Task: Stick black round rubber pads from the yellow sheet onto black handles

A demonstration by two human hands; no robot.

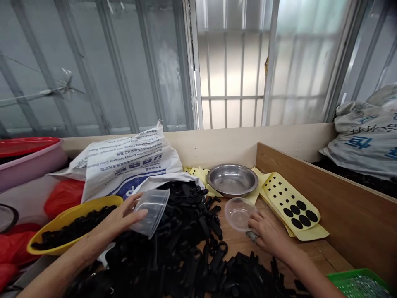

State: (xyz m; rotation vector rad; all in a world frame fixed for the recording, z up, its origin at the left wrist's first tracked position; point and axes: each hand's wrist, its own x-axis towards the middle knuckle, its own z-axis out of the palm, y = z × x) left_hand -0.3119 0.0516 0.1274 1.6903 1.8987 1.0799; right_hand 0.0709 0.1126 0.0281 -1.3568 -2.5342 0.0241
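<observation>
the person's left hand (119, 221) sits at about 8 o'clock, fingers partly spread and curved around a clear plastic tub (151, 213), which it holds tilted above a heap of black rubber parts (192, 231), near the middle of the view. the right hand (269, 236), at about 4 o'clock, has its fingers bent against the edge of a round clear dish (238, 214), which tilts just above a wooden tabletop (238, 242). whether those fingers grip the dish or only touch it cannot be told. a small silvery thing (252, 236) shows at the hand's edge, too small to make out.

a yellow bowl (74, 223) full of more black parts lies just beside the left hand at 9 o'clock. at 12 o'clock a steel bowl (232, 180) rests on yellow paper (198, 174), and at 2 o'clock a yellow sheet (290, 203) carries rows of black dots and round black pads. a white printed sack (124, 165) slumps at 11 o'clock, with a pink tub (27, 159) with a red rim beyond it at 10 o'clock. a green tray (356, 283) of metal bits sits at 5 o'clock, and a wooden board (325, 198) runs along the table's right side, below a grey sack (362, 136) at 2 o'clock and a barred window (232, 70) at 12 o'clock.
</observation>
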